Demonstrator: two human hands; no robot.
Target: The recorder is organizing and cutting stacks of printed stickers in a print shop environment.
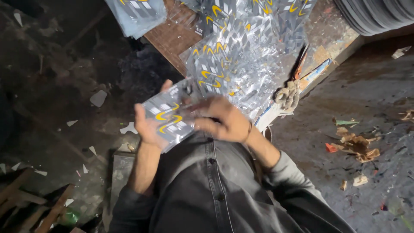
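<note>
Both hands are working in front of the chest: left hand [146,125] is cupping a small stack of flat silver packets [170,114] from below, thumb up along the near edge, grasping it; right hand [224,121] is lying flat on top of the stack, fingers [200,105] pressing or sliding across the top packet, somewhat blurred so exact grip is unclear. Stack's long axis is running left-low to right-high, tilted toward the camera, lying between the two hands. Big loose heap of matching packets [237,56] is sitting just beyond the hands on a wooden board [170,41], nearer the right hand. Dirty floor [375,95] with paper scraps [355,144] is lying off right.
</note>
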